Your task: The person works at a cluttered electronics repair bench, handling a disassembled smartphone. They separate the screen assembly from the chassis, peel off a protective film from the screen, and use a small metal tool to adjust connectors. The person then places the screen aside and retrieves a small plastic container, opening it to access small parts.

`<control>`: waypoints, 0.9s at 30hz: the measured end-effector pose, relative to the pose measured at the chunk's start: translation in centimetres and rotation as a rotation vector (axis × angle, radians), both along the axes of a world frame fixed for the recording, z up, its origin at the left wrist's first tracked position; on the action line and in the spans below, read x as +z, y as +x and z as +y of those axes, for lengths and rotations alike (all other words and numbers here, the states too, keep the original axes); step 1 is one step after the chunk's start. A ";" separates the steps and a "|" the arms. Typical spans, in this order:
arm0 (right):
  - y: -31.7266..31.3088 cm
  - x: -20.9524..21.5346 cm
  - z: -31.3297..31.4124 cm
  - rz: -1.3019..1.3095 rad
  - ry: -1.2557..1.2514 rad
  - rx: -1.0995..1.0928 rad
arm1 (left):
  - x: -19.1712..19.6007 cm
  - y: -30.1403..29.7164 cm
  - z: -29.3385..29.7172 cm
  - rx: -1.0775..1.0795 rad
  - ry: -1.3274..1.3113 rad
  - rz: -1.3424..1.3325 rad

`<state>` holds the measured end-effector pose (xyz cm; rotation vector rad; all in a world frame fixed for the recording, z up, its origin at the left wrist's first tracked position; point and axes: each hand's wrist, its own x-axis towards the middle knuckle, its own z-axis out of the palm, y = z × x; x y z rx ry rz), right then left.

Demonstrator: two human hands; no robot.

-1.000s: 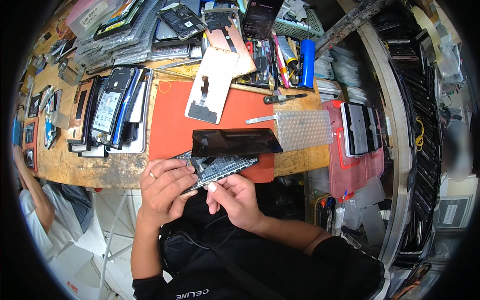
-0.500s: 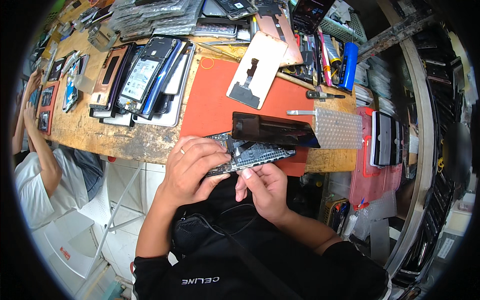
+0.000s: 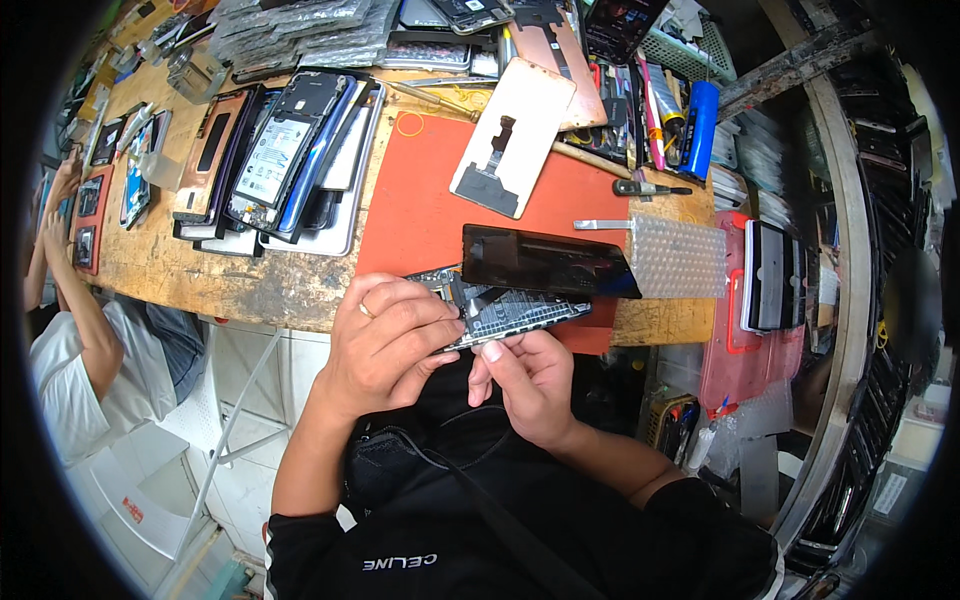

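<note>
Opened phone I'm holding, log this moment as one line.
left hand: gripping opened phone | right hand: at phone's near edge | dark screen panel: by phone's far edge | orange mat: on wooden bench

Fisheye view from the wearer's head, looking down, quite near, on left hand (image 3: 390,338) and right hand (image 3: 530,386) mid-frame.

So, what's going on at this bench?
A person's left hand grips an opened dark phone body, its inner parts exposed, while the right hand touches its near edge. A glossy black rectangular screen panel overlaps its far side; whether they're joined is unclear. Beyond, a cream rectangular panel lies partly on a flat orange-red mat.
</note>
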<state>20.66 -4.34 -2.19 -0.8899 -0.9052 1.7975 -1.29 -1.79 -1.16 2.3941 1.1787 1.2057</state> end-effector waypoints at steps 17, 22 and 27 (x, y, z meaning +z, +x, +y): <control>0.0 -0.1 0.0 -0.038 -0.019 0.003 | 0.2 0.3 -0.5 0.003 -0.026 0.076; 0.0 -0.1 0.0 -0.061 -0.019 0.005 | 0.3 0.1 -0.6 -0.029 -0.053 0.065; -0.1 -0.1 -0.1 -0.048 -0.019 -0.004 | 0.5 0.1 -0.6 -0.024 -0.054 0.068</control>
